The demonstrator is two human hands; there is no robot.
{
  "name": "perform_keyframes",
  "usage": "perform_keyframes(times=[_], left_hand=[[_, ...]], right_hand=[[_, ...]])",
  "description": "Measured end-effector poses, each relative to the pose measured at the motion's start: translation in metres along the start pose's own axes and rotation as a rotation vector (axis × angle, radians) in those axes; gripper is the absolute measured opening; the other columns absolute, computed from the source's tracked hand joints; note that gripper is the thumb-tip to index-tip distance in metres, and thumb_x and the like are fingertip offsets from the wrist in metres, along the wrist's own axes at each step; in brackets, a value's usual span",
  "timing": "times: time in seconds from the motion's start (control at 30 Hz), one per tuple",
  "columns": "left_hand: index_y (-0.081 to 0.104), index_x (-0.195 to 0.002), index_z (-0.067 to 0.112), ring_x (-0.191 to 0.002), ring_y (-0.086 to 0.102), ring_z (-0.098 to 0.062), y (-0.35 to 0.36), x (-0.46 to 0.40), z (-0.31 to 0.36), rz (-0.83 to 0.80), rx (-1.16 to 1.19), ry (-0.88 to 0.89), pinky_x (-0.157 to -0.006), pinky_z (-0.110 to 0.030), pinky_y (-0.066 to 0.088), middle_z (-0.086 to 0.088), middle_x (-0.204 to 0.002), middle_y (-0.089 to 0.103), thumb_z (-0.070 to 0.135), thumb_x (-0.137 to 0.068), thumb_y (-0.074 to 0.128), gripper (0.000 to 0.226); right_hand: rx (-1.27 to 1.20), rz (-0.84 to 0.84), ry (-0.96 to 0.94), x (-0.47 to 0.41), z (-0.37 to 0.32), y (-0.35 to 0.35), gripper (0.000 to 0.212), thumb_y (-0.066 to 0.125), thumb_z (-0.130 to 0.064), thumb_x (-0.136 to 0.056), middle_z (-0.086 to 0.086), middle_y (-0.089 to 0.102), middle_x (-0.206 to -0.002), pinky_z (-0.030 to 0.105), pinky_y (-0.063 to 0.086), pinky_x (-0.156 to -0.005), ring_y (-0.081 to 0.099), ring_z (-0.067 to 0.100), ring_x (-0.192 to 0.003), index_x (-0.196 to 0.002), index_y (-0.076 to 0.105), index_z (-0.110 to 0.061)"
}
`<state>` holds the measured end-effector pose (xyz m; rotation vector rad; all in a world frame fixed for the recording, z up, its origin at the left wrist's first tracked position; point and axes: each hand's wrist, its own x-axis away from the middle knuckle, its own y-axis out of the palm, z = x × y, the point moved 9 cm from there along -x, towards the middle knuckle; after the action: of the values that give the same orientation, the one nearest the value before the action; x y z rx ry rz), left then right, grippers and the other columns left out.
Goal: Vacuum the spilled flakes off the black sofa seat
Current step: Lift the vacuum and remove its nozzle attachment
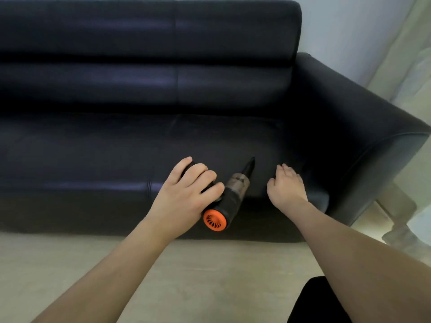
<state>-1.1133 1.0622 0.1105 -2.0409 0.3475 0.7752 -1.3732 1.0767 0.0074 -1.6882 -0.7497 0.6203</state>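
A small handheld vacuum (233,194), black with an orange rear vent and a thin black nozzle, lies across the front of the black sofa seat (105,155), nozzle pointing up and to the right. My left hand (186,194) is wrapped around its black handle. My right hand (285,185) rests flat on the seat just right of the nozzle, fingers apart, holding nothing. No flakes show on the dark seat in this view.
The sofa's right armrest (363,136) rises close beside my right hand. The backrest (151,54) runs along the rear. Beige floor (210,276) lies in front of the sofa, with pale curtain fabric (405,71) at the far right.
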Motion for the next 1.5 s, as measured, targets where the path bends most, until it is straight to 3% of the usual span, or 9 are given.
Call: perform_keyframes(times=[0.13,0.27,0.43,0.63,0.73,0.93,1.03,1.33,1.5], left_hand=[[0.069,-0.105,0.019,-0.112,0.053,-0.028,0.007,0.008,0.0,0.037,-0.031,-0.014,-0.116,-0.047,0.025,-0.005,-0.109,0.065,0.014,-0.093,0.057,0.018],[0.067,-0.108,0.017,-0.113,0.052,-0.029,0.014,0.013,-0.001,0.034,-0.049,-0.012,-0.116,-0.048,0.024,-0.007,-0.112,0.065,0.014,-0.089,0.061,0.021],[0.066,-0.11,0.017,-0.112,0.053,-0.03,0.018,0.014,-0.004,0.018,-0.081,-0.035,-0.113,-0.05,0.028,-0.008,-0.113,0.064,0.011,-0.086,0.061,0.025],[0.066,-0.109,0.016,-0.113,0.052,-0.029,0.015,0.018,-0.012,0.015,-0.115,-0.069,-0.114,-0.049,0.028,-0.007,-0.112,0.064,0.013,-0.087,0.063,0.022],[0.065,-0.11,0.015,-0.113,0.052,-0.029,0.016,0.02,-0.012,0.017,-0.126,-0.063,-0.114,-0.049,0.028,-0.007,-0.113,0.064,0.013,-0.088,0.062,0.022],[0.066,-0.111,0.015,-0.113,0.051,-0.029,0.021,0.018,-0.011,0.038,-0.153,-0.056,-0.114,-0.049,0.027,-0.007,-0.113,0.064,0.013,-0.089,0.059,0.023],[0.067,-0.111,0.015,-0.113,0.051,-0.029,0.024,0.013,-0.01,0.055,-0.16,-0.056,-0.114,-0.05,0.028,-0.008,-0.113,0.064,0.012,-0.088,0.061,0.025],[0.064,-0.115,0.012,-0.113,0.049,-0.031,0.037,-0.007,-0.007,-0.012,-0.148,-0.057,-0.111,-0.049,0.029,-0.01,-0.115,0.063,0.012,-0.086,0.062,0.029],[0.064,-0.113,0.009,-0.1,0.057,-0.033,0.038,-0.024,-0.014,-0.113,-0.124,-0.051,-0.09,-0.045,0.043,-0.013,-0.109,0.062,0.017,-0.077,0.077,0.04]], right_hand=[[-0.092,0.164,0.023,0.014,-0.005,-0.021,0.042,0.039,-0.025,-0.102,0.013,0.052,-0.14,0.042,0.041,-0.109,0.047,0.03,-0.129,-0.137,0.052,-0.006],[-0.203,0.196,0.086,0.022,-0.011,-0.025,0.032,0.041,-0.027,-0.1,0.011,0.06,-0.112,0.042,0.054,-0.088,0.056,0.026,-0.103,-0.116,0.061,-0.008],[-0.416,0.052,0.189,0.02,-0.017,-0.014,0.027,0.04,-0.028,-0.101,0.007,0.062,-0.085,0.028,0.042,-0.057,0.059,0.018,-0.071,-0.098,0.061,-0.01],[-0.816,-0.063,0.363,0.012,-0.027,-0.002,0.027,0.046,-0.031,-0.102,0.01,0.069,-0.089,0.037,0.06,-0.077,0.067,0.022,-0.078,-0.1,0.06,-0.008],[-0.989,-0.175,0.445,0.013,-0.036,0.004,0.028,0.05,-0.03,-0.104,0.009,0.069,-0.093,0.031,0.058,-0.071,0.069,0.02,-0.081,-0.113,0.062,-0.007],[-1.173,-0.423,0.468,0.021,-0.062,0.015,0.042,0.052,-0.034,-0.104,0.016,0.068,-0.119,0.042,0.056,-0.093,0.067,0.029,-0.1,-0.132,0.056,-0.003],[-1.28,-0.503,0.489,0.025,-0.076,0.022,0.046,0.055,-0.04,-0.102,0.016,0.066,-0.117,0.047,0.055,-0.096,0.066,0.031,-0.101,-0.133,0.054,-0.007],[-1.527,-0.38,0.621,0.005,-0.083,0.017,0.041,0.069,-0.033,-0.094,0.014,0.064,-0.117,0.052,0.057,-0.092,0.065,0.035,-0.105,-0.128,0.057,-0.015],[-1.555,-0.268,0.599,-0.012,-0.078,0.004,0.04,0.07,-0.036,-0.092,0.011,0.066,-0.113,0.051,0.055,-0.094,0.065,0.033,-0.103,-0.124,0.06,-0.014]])
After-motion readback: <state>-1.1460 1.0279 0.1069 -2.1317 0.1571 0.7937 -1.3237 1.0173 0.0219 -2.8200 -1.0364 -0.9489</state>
